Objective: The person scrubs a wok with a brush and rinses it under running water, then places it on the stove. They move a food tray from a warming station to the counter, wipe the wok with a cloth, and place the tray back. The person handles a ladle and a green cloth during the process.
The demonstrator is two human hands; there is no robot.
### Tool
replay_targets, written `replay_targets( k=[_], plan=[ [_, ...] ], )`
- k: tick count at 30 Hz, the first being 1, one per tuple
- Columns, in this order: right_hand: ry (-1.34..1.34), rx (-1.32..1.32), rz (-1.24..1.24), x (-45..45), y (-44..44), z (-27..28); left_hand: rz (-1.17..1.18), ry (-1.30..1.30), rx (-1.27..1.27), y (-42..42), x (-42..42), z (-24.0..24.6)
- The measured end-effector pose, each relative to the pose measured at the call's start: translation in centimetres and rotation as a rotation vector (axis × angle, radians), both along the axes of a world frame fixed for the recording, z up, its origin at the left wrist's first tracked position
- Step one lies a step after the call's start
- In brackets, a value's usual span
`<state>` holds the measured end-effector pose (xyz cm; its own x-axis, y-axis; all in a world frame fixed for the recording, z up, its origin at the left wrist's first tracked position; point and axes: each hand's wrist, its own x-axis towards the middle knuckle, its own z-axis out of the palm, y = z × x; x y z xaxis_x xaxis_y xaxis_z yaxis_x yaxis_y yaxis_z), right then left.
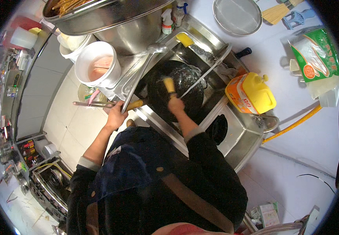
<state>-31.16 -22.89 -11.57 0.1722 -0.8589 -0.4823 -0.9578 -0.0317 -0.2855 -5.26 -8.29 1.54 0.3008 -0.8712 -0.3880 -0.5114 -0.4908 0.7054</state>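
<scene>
A black wok [160, 70] sits in a stainless steel sink [169, 140], its inside wet and shiny. My right hand [176, 105] grips a brush with pale yellow bristles [169, 84] over the wok; the bristles are a little blurred. Left of the sink, my left hand [117, 117] is closed around the long metal handle of a ladle [141, 70], whose bowl lies up near the sink's back left corner. A wooden-handled metal utensil [135, 104] crosses the ladle at the same hand. A thin curved faucet spout [209, 70] reaches down over the wok.
White buckets [97, 64] and a large metal pot [128, 32] stand behind on the left. A yellow detergent jug [251, 94] is at the sink's right. A yellow sponge [184, 39] lies on the back rim. A strainer [237, 16] and a glove packet [316, 55] hang on the wall.
</scene>
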Motion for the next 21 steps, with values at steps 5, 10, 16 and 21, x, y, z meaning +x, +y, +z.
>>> replay_targets(
  k=[5, 10, 16, 21],
  plan=[
    [0.092, 0.140, 0.318, -2.1, 1.4, 0.5, 0.003, 0.063, -0.095, 0.0, 0.1, -0.3],
    [-0.228, 0.083, 0.068, 3.2, -0.3, -2.6, 0.012, -0.011, -0.014, 0.1, 0.4, -0.9],
    [-0.475, 0.347, -0.709, 4.3, -9.7, -6.8, -0.034, -0.075, -0.088, 0.0, -0.4, 0.6],
    [-0.621, 0.178, -0.202, 4.8, -4.7, -4.0, -0.058, -0.116, -0.069, -0.2, -0.7, 1.5]
  ],
)
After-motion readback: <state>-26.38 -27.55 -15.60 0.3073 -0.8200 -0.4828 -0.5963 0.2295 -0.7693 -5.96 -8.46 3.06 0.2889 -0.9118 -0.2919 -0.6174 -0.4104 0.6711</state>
